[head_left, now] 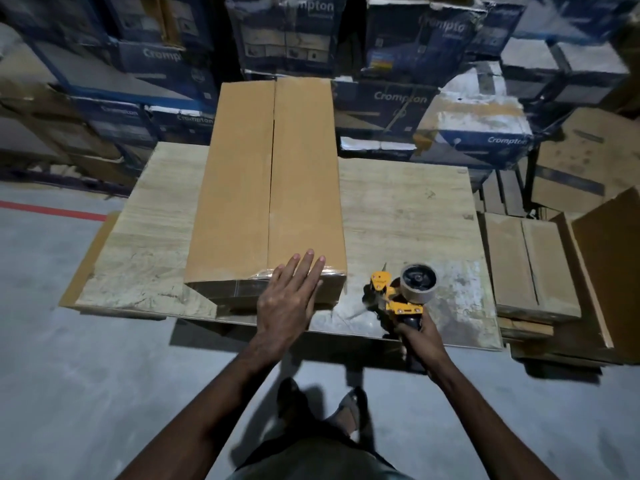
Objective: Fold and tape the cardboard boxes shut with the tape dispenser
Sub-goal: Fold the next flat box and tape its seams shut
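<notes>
1. The long cardboard box (270,188) lies on the table (408,209), its length running from near to far. Its two top flaps are folded down and meet in a seam along the middle.
2. The left hand (289,299) lies flat and spread on the near end of the box, fingers released, grasping nothing. It rests right beside a shiny strip of tape (242,284) that wraps over the near edge.
3. The right hand (420,336) is clenched around the handle of the tape dispenser (398,289), held just right of the box's near corner, above the table.
4. Risk: the seam looks bare over most of its length. If the left hand lifts before tape goes on, the flaps could spring up and the seam could gape.
5. Risk: the far end of the box overhangs the table's far edge. A hard push along the top might slide it further off.
6. Risk: clear tape is thin and sticky. A loose end might curl back onto the roll or crease if the dispenser meets the box at a slant.
7. Materials: the box is plain brown cardboard, smooth and matte. The table is pale wood grain, worn to grey patches at the near right. The dispenser has a yellow frame, a dark handle and a round roll of tape.
8. More brown boxes (530,261) sit low at the right of the table, while blue printed cartons (478,126) are stacked beyond.
</notes>
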The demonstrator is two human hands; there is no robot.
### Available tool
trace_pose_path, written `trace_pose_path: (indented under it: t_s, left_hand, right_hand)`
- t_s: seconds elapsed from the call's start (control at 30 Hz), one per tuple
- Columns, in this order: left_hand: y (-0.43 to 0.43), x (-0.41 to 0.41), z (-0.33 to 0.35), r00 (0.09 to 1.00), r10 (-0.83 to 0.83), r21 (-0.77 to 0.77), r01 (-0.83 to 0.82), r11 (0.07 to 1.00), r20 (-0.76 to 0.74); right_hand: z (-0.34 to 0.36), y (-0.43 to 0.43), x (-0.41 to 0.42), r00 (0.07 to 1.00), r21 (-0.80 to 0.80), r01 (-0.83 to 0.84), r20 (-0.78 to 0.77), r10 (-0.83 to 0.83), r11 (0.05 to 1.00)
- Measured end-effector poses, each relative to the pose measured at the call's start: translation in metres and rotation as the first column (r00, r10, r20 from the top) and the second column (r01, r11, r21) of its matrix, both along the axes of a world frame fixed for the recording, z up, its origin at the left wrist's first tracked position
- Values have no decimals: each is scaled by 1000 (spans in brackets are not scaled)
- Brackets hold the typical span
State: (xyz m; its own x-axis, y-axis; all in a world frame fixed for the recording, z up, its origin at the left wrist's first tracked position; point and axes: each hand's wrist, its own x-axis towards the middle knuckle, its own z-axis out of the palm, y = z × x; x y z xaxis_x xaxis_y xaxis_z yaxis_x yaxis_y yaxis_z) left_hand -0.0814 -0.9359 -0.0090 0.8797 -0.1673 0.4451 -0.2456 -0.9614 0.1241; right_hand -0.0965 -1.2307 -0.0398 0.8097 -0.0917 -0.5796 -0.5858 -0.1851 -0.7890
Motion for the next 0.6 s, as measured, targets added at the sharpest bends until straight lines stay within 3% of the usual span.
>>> trace_pose_path:
  t_s: [0.1, 0.23, 0.43, 0.5, 0.6]
  left_hand:
    - [2, -2, 2, 1000, -2, -1, 2, 1000, -27]
    - [5, -7, 8, 995, 5, 37, -1, 999, -103]
    - [26, -13, 13, 973, -25, 182, 69, 981, -231]
    - [33, -16, 17, 973, -7, 170, 48, 984, -232]
    - [56, -23, 27, 951, 19, 87, 8, 996, -309]
  right_hand:
    - [-19, 13, 26, 974, 180, 226, -73, -216, 957]
    - [-50, 21, 47, 916, 242, 400, -138, -376, 884]
    - [-78, 36, 47, 916, 245, 402, -101, -389, 883]
    - [-77, 39, 44, 932, 209, 362, -109, -346, 908]
    - [-62, 40, 30, 960, -73, 260, -87, -265, 963]
